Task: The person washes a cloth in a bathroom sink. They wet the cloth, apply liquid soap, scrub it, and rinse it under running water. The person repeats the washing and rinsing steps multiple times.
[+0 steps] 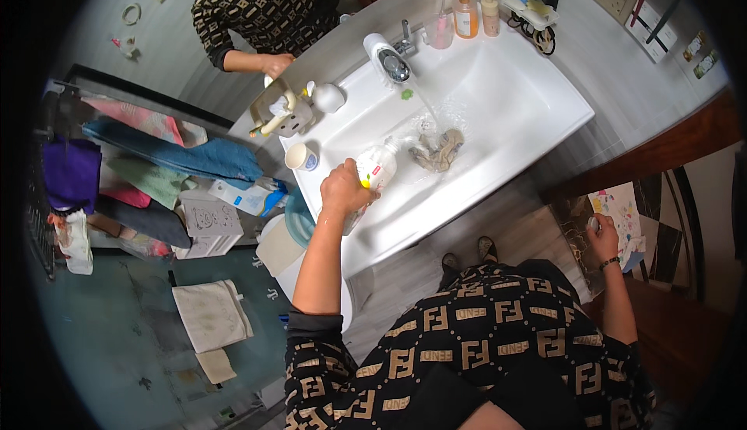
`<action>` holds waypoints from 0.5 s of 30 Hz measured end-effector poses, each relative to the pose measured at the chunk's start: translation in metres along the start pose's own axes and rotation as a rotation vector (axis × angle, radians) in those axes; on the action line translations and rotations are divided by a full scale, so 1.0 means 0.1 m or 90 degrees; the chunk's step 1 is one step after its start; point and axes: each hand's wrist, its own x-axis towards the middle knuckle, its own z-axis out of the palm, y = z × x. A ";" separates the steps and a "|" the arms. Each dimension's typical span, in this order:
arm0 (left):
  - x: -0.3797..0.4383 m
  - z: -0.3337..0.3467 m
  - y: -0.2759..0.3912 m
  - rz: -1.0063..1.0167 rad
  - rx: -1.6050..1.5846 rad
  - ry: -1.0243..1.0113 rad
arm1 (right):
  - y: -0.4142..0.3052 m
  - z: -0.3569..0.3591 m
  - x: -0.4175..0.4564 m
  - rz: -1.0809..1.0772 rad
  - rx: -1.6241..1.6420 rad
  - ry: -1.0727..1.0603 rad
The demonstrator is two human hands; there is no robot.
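Note:
My left hand (pixel 345 189) grips a clear plastic bottle (pixel 376 164) with a printed label, tilted over the white washbasin (pixel 519 94). The bottle's mouth points toward the middle of the basin, and clear liquid or splashing shows beside it. A wet greyish-beige cloth (pixel 439 153) lies crumpled in the basin. Water runs down near it from the chrome faucet (pixel 394 67). Off to the right of my body, my right hand (pixel 606 240) holds a small whitish object (pixel 593 224), perhaps a cap; the fingers partly hide it.
A paper cup (pixel 301 157), a white round bottle (pixel 328 98) and a grey holder (pixel 292 118) line the basin's left end. Along the back stand a toothbrush cup (pixel 439 33) and an orange pump bottle (pixel 465 18). Towels (pixel 181 150) hang at left. A mirror spans the back.

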 end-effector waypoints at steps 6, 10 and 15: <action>0.05 -0.17 0.01 0.017 -0.033 0.018 | 0.22 0.21 -0.12 -0.048 -0.029 0.016; 0.02 -0.26 0.02 0.021 -0.101 0.051 | 0.01 0.17 -0.15 0.005 -0.013 -0.008; -0.01 -0.30 0.05 0.041 -0.177 0.049 | 0.03 0.22 -0.21 0.005 -0.015 -0.015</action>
